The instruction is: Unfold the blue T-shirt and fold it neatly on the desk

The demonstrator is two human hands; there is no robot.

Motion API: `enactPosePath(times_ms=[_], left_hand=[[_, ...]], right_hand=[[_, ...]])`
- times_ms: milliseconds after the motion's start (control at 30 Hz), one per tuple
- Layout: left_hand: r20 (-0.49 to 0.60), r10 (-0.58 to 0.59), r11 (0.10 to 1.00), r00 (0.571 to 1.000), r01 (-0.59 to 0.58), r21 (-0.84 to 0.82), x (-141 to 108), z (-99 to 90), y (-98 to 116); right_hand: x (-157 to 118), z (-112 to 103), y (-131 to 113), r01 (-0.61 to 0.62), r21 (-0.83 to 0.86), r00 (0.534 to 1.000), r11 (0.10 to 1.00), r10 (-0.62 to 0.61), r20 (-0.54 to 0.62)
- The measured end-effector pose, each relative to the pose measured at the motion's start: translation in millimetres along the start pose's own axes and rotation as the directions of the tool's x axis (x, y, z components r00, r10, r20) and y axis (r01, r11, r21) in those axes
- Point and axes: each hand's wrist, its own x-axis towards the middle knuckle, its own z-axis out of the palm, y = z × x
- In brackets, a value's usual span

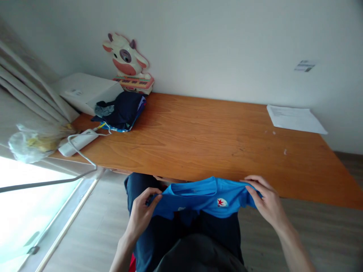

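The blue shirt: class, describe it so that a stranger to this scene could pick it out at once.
Find the long wooden desk against the wall, then look below its near edge. The blue shirt is stretched there between the left hand and the right hand. Unlike the dark clothes piled at the desk's far left, it is bright blue with a small red-and-white badge.

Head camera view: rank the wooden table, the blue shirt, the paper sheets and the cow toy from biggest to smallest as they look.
1. Wooden table, by far.
2. Blue shirt, though it is nearest the camera.
3. Paper sheets and cow toy look alike in size; no ranking.
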Motion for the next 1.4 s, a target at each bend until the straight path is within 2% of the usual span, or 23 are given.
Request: enactPosePath(times_ms=[100, 167, 267, 367, 433, 500, 633, 700, 800, 933, 1033, 1133, 1200, 1333, 1400], left_hand=[[-0.12, 0.058, 0.988, 0.991, -0.074, -0.138, 4, -3.4, 9], [-0.125, 0.091, 0.961, 0.988, -0.12, -0.251, 5, -2.6, 15], [0.019, 0.063, 0.936, 0.998, -0.052, -0.348, 5, 2.6, 19], [0.182, 0.025, 0.912, 0.983, 0.052, -0.407, -3, 10.4, 12], [0.223, 0.035, 0.88, 0.974, 0.076, -0.469, -11, 15.7, 5], [0.213, 0.017, 0.848, 0.977, 0.099, -0.521, -17, 19.9, -1], [0.148, -0.092, 0.847, 0.985, 0.155, -0.508, -17, 23.3, -2], [0.152, -0.103, 0.87, 0.983, 0.163, -0.465, -12, 23.9, 1], [0.226, -0.05, 0.92, 0.973, 0.133, -0.369, -6, 29.5, 5], [0.305, 0.016, 0.97, 0.952, 0.059, -0.234, -7, 53.8, 0], [0.339, -0.001, 0.949, 0.941, 0.107, -0.296, -12, 80.6, -15], [0.311, -0.072, 0.923, 0.948, 0.182, -0.34, -14, 107.9, -31], [0.295, -0.108, 0.937, 0.949, 0.196, -0.287, -13, 124.8, -39], [0.308, -0.086, 0.981, 0.948, 0.135, -0.142, -12, 151.2, -44], [0.206, -0.077, 0.973, 0.975, 0.119, -0.199, -12, 158.4, -41]], right_hand=[[-4, -5, -4, -0.033, 0.08, 0.993, 0.996, 0.042, -0.11], [-8, -5, -4, -0.079, 0.099, 0.976, 0.992, 0.097, -0.197], [-14, -2, -1, -0.159, 0.052, 0.968, 0.986, 0.166, -0.19], [-19, -4, 3, -0.132, 0.06, 0.983, 0.989, 0.138, -0.121], [-24, -8, 4, -0.099, 0.128, 0.982, 0.987, 0.118, -0.147], [-30, -10, 4, -0.118, 0.193, 0.974, 0.974, 0.151, -0.168], [-39, -7, 4, -0.206, 0.224, 0.968, 0.953, 0.231, -0.096], [-40, -8, 5, -0.205, 0.189, 0.961, 0.96, 0.234, -0.146], [-35, -13, 6, -0.184, 0.107, 0.953, 0.977, 0.204, -0.226], [-29, -22, 4, -0.127, 0.02, 0.977, 0.992, 0.129, -0.171], [-26, -27, 5, -0.118, -0.007, 0.965, 0.993, 0.113, -0.236], [-18, -29, 8, -0.133, -0.018, 0.964, 0.991, 0.126, -0.234], [-12, -28, 11, -0.148, -0.026, 0.964, 0.989, 0.138, -0.228], [-10, -24, 21, -0.147, -0.07, 0.936, 0.987, 0.115, -0.334], [-11, -19, 29, -0.139, -0.11, 0.921, 0.984, 0.087, -0.38]])
